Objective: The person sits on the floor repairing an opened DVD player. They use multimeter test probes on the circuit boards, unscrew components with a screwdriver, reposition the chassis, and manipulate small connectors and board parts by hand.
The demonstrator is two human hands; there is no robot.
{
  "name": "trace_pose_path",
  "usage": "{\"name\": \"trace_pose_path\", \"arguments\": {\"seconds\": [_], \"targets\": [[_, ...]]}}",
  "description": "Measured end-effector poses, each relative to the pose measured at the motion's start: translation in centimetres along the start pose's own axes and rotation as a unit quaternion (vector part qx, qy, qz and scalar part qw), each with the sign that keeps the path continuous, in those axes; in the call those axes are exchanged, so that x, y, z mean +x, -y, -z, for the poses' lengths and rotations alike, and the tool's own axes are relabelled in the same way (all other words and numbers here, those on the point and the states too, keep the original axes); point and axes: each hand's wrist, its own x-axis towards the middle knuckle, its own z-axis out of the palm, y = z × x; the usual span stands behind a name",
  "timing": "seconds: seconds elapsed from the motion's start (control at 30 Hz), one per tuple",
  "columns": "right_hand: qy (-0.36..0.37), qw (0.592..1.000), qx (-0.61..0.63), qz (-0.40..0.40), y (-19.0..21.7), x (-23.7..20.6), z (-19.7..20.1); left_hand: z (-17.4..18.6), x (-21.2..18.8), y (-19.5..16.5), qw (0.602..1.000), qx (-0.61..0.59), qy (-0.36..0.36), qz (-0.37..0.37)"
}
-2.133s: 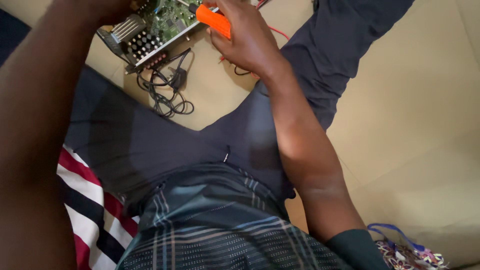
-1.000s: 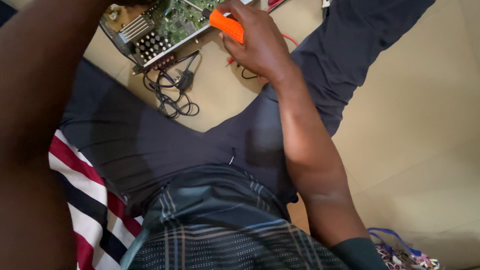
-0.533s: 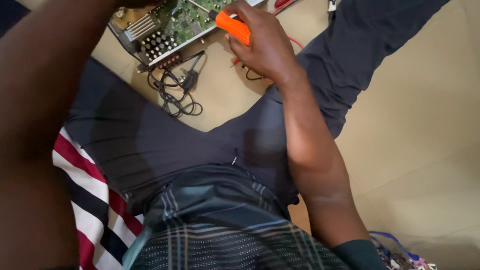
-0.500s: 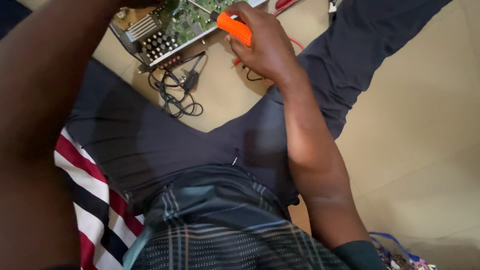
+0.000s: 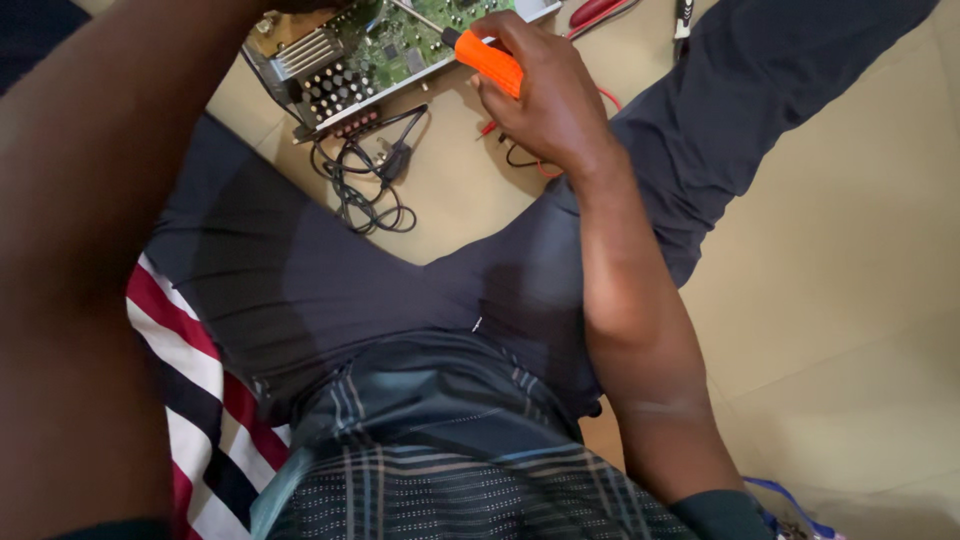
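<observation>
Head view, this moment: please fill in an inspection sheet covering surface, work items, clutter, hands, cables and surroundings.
Surface: beige floor; the person sits on it with legs spread.
Work items: opened electronics chassis with a green circuit board between the legs; orange-handled screwdriver, its shaft pointing onto the board.
Clutter: red-handled tool and a dark pen-like item at the top edge.
Hands: right hand gripping the screwdriver handle; left hand out of view, only the left forearm shows.
Cables: black cable bundle by the chassis; thin red and black leads under the right hand.
Surroundings: striped red, white and dark cloth lower left; blue cord lower right.
</observation>
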Motion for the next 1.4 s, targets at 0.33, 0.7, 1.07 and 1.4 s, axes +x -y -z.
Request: {"name": "trace_pose_path", "arguments": {"seconds": [0.33, 0.7, 1.07, 1.4], "targets": [[0.004, 1.000, -0.002, 0.003, 0.0, 0.1, 0.1, 0.2, -0.1, 0.1, 1.000, 0.006, -0.005, 0.004], [-0.007, 1.000, -0.012, 0.017, 0.0, 0.1, 0.1, 0.3, 0.7, 0.4, 1.000, 0.011, 0.008, 0.005], [0.001, 1.000, -0.016, 0.000, -0.2, 0.0, 0.0, 0.2, 0.3, 0.5, 1.000, 0.010, 0.013, 0.006], [0.003, 1.000, -0.012, -0.001, 0.0, -0.2, 0.0, -0.3, -0.1, 0.8, 1.000, 0.011, 0.018, 0.004]]}}
